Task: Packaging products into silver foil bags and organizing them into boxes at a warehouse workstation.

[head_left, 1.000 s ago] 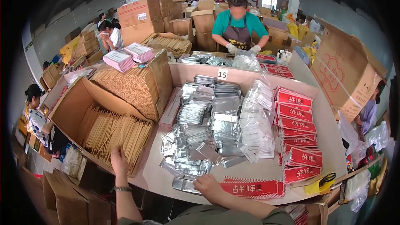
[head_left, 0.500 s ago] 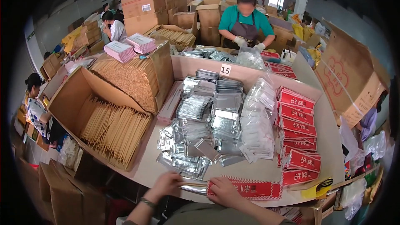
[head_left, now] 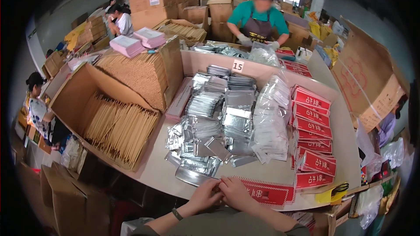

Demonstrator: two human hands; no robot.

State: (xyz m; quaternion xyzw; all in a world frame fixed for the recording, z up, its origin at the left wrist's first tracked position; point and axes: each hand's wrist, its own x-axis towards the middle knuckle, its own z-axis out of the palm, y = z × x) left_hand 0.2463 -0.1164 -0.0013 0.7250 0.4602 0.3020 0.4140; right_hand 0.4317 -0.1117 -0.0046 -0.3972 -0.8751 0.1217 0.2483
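Note:
My left hand (head_left: 204, 197) and my right hand (head_left: 236, 193) meet at the table's front edge, fingers bent and closed together. What lies between the fingertips is hidden. Beside my right hand lies a flat red printed paper sleeve (head_left: 269, 192) with a white zigzag border, its left end under that hand; another red edge shows beneath it. A long silver foil packet (head_left: 192, 176) lies just beyond my left hand. Past it are heaps of small silver foil packets (head_left: 205, 129). A clear plastic bag of white packets (head_left: 271, 124) lies to their right.
Stacks of red sleeves (head_left: 313, 129) line the right side. An open cardboard box of wooden sticks (head_left: 118, 131) stands left, with a stick-filled box (head_left: 135, 76) behind. A low divider (head_left: 210, 61) crosses the back; a co-worker (head_left: 260, 22) works beyond it. A yellow item (head_left: 331, 195) sits at the right edge.
My left hand has moved right to meet my right hand, and its fingers have left the silver strip. The long foil packet now shows beyond it. The co-worker's gloved hands have moved apart.

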